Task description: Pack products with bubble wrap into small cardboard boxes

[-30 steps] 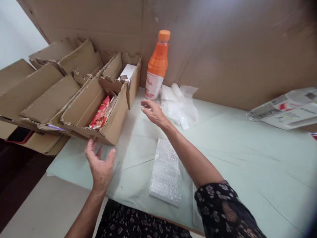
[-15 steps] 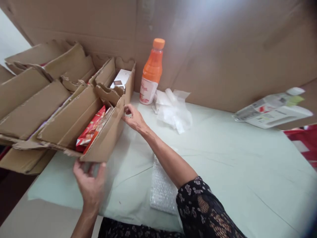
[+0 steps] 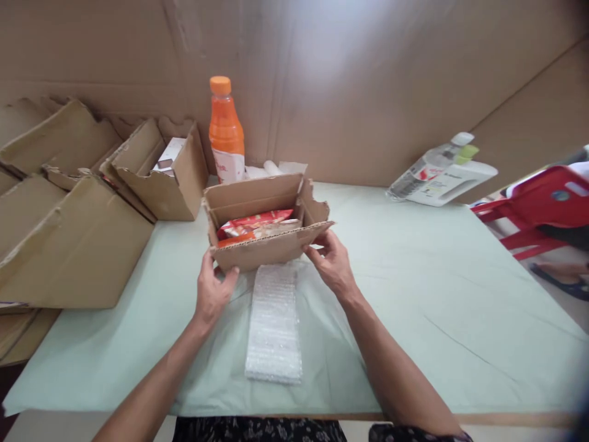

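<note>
Hands (image 3: 215, 293) (image 3: 335, 264) hold the carton (image 3: 267, 252) well back from the front table edge (image 3: 515, 410).

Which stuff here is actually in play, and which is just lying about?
In play:
cardboard box, held by left hand and right hand
red packet inside it

Apparently just lying about:
orange bottle
clear bottle
white jug
other boxes at left
bubble wrap, untouched by either hand; its role is unclear

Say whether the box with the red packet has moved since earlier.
Yes, rightward: the box, earlier left of the orange bottle, is now in front of it and mostly to its right.
</note>
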Motion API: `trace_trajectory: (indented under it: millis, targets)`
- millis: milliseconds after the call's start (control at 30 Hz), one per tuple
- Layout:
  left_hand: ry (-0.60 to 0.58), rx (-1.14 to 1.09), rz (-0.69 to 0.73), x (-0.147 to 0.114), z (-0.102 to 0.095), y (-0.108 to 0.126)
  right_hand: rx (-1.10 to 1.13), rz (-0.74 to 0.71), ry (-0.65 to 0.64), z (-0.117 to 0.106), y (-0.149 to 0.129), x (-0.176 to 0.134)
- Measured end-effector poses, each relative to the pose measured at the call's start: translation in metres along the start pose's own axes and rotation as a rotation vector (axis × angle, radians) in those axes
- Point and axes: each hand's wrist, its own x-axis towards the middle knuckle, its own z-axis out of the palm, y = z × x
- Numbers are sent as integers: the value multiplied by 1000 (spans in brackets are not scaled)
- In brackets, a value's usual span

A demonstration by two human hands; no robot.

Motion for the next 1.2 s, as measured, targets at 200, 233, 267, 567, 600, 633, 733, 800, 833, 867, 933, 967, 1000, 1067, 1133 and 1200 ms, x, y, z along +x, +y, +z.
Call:
trace_trajectory:
  millis: [200, 233, 267, 567, 600, 633, 733, 800, 833, 867, 933, 967, 1000, 1067, 1133, 1200]
  targets:
    - [-210, 16, 133, 60, 59, 10, -30, 8, 250, -28, 29, 28]
    - [-215, 27, 135, 71, 65, 11, -38, 4, 260, -28, 31, 41]
    - [-215, 38, 133, 81, 71, 12, -46, 1, 265, -27, 34, 54]
    - [-172, 158, 52, 89, 53, -18, -83, 84, 185, -20, 69, 50]
    - [-165, 165, 51, 83, 48, -22, -90, 91, 182, -21, 73, 43]
    - [-160, 167, 59, 78, 45, -24, -96, 90, 183, -22, 76, 40]
    - [-157, 132, 103, 76, 46, -24, -87, 76, 176, -19, 76, 47]
    - [-171, 96, 124, 83, 55, -18, -74, 67, 157, -14, 70, 57]
    - [-177, 81, 130, 87, 60, -15, -72, 64, 151, -11, 67, 60]
    - [-178, 70, 137, 91, 65, -13, -76, 62, 153, -8, 64, 61]
    - [-165, 60, 150, 98, 72, -10, -90, 59, 175, -3, 60, 59]
    - [-154, 60, 153, 102, 75, -10, -95, 61, 187, -1, 60, 57]
    - [-143, 62, 154, 106, 77, -11, -99, 64, 199, 1, 60, 55]
    - [-127, 76, 150, 115, 82, -11, -106, 72, 219, 4, 62, 57]
    - [-120, 98, 139, 126, 88, -9, -115, 83, 236, 5, 62, 65]
    - [-124, 124, 124, 134, 92, -6, -127, 96, 239, 4, 61, 73]
